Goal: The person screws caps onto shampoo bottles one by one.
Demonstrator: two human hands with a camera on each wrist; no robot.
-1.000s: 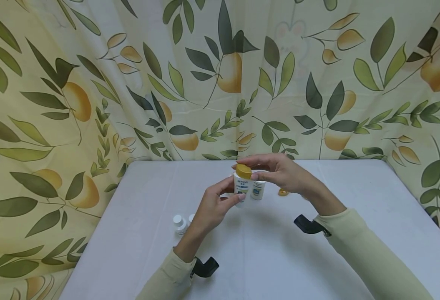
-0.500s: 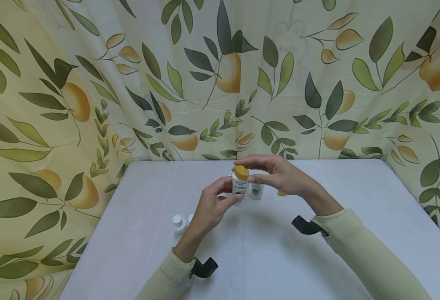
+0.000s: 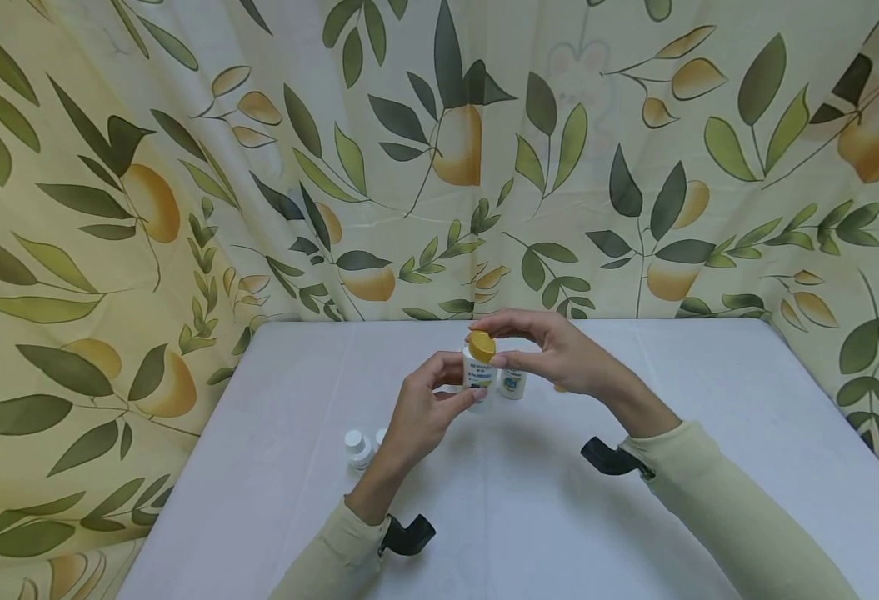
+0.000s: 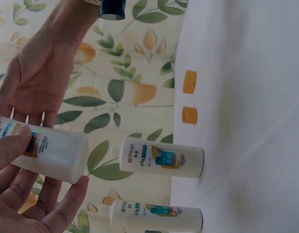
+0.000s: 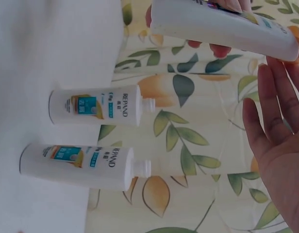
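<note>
My left hand [image 3: 426,404] grips a white REPAND shampoo bottle [image 4: 64,150] around its body, thumb across the label. On top of that bottle sits a yellow-orange flip cap [image 3: 481,346]. My right hand [image 3: 555,354] pinches this cap between the thumb and fingers; in the right wrist view only a sliver of it shows by the fingertips. Two matching bottles stand upright on the table, one [image 5: 96,105] beside the other [image 5: 76,166], their necks bare. Two orange caps lie apart on the tabletop, one [image 4: 190,81] near the other [image 4: 190,115].
Small white bottles [image 3: 359,448] stand at the left, partly behind my left forearm. A white cloth covers the table [image 3: 259,500], whose far edge meets a leaf-and-fruit patterned curtain [image 3: 409,250]. A black wrist camera [image 3: 409,535] sits at my left cuff.
Both hands, with the bottle and its cap, have shifted slightly left. My right wrist has lowered a little, and the loose orange cap behind it is more hidden.
</note>
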